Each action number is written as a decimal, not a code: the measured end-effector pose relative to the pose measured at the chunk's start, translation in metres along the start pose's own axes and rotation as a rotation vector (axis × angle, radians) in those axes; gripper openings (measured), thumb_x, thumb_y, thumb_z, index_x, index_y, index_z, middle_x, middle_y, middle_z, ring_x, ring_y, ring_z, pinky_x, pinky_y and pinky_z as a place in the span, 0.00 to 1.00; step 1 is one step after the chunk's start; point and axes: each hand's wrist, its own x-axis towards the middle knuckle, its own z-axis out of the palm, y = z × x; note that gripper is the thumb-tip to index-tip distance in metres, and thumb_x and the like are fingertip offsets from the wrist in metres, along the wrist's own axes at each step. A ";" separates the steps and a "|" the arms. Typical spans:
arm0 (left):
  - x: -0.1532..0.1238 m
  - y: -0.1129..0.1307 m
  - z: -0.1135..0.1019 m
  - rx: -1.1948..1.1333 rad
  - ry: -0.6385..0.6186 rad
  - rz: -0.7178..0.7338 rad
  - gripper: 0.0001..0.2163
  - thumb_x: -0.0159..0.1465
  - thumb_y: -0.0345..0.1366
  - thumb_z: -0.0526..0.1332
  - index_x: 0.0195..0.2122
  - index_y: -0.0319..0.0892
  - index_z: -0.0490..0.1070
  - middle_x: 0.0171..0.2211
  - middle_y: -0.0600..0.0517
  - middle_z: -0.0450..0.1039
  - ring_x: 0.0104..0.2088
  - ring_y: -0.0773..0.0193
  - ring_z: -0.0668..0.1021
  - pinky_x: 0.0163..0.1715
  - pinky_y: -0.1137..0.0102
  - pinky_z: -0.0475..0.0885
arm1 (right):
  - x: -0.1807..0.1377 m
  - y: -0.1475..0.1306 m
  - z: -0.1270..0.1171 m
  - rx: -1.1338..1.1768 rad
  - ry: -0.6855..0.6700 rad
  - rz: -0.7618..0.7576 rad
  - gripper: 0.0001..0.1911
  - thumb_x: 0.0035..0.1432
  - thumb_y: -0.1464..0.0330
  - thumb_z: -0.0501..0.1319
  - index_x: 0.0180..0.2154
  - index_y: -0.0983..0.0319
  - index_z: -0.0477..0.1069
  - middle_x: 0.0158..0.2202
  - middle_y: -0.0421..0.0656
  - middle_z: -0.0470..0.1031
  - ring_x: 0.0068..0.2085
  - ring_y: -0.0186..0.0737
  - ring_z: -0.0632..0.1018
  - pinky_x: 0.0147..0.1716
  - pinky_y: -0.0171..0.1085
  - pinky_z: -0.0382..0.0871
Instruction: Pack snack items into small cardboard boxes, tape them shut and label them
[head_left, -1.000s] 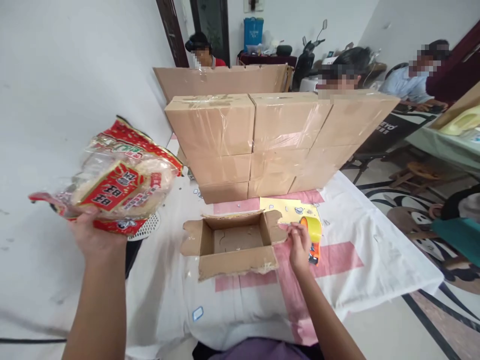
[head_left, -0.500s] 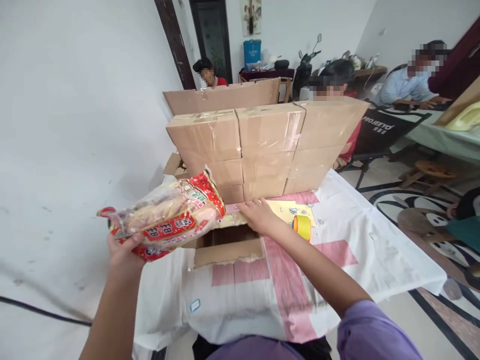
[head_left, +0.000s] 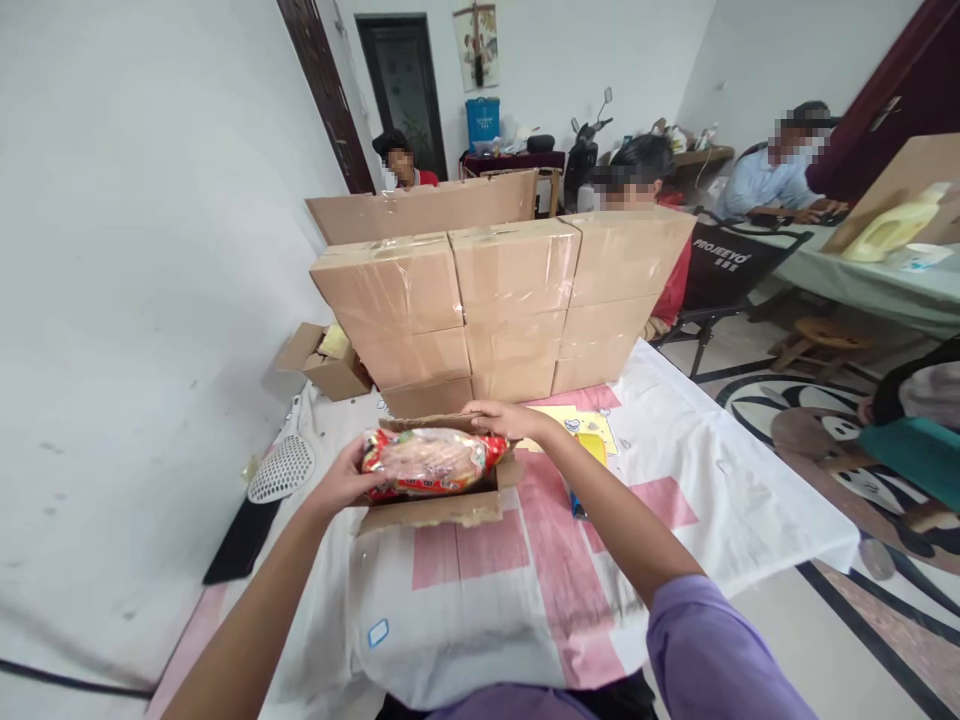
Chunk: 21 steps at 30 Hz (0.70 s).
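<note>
A red and clear snack packet (head_left: 429,462) sits in the mouth of a small open cardboard box (head_left: 435,510) on the white and pink cloth (head_left: 525,600). My left hand (head_left: 346,480) grips the packet's left end. My right hand (head_left: 504,419) rests over the packet's far right end and the box's back flap, fingers curled down. A yellow tape roll (head_left: 596,447) lies just right of my right forearm, partly hidden by it.
A wall of stacked sealed cartons (head_left: 502,300) stands right behind the box. An open carton (head_left: 319,360) sits at the left, and a white mesh object (head_left: 281,468) lies near it. Other people sit beyond the cartons and at a table on the right.
My left hand carried the packet from high on the left down into the box. My right hand left the tape roll and came onto the box's back flap and the packet.
</note>
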 end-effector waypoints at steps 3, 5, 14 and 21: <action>0.013 -0.005 0.011 0.271 -0.082 0.073 0.30 0.51 0.55 0.70 0.50 0.41 0.71 0.45 0.43 0.77 0.46 0.44 0.79 0.46 0.56 0.76 | 0.000 0.009 -0.002 0.135 0.012 -0.006 0.12 0.68 0.61 0.54 0.46 0.61 0.71 0.36 0.38 0.72 0.36 0.36 0.72 0.39 0.35 0.68; 0.018 -0.008 0.013 0.592 -0.088 0.141 0.24 0.56 0.51 0.66 0.48 0.41 0.73 0.47 0.42 0.76 0.49 0.43 0.76 0.50 0.53 0.72 | -0.001 0.014 -0.004 0.176 0.033 0.013 0.14 0.69 0.59 0.53 0.45 0.61 0.69 0.34 0.37 0.69 0.34 0.35 0.70 0.37 0.34 0.68; 0.003 0.015 0.004 1.211 -0.010 0.138 0.35 0.55 0.50 0.66 0.64 0.46 0.66 0.63 0.39 0.66 0.59 0.36 0.70 0.52 0.47 0.68 | -0.015 0.021 0.000 0.227 0.181 0.043 0.14 0.69 0.60 0.54 0.51 0.59 0.69 0.35 0.38 0.69 0.35 0.35 0.70 0.37 0.34 0.69; -0.008 -0.004 0.047 1.033 -0.292 0.337 0.27 0.67 0.53 0.57 0.66 0.51 0.66 0.65 0.47 0.65 0.64 0.46 0.70 0.64 0.50 0.65 | -0.042 0.000 0.007 0.149 0.289 0.005 0.16 0.70 0.60 0.54 0.48 0.59 0.76 0.43 0.43 0.79 0.45 0.42 0.77 0.48 0.41 0.70</action>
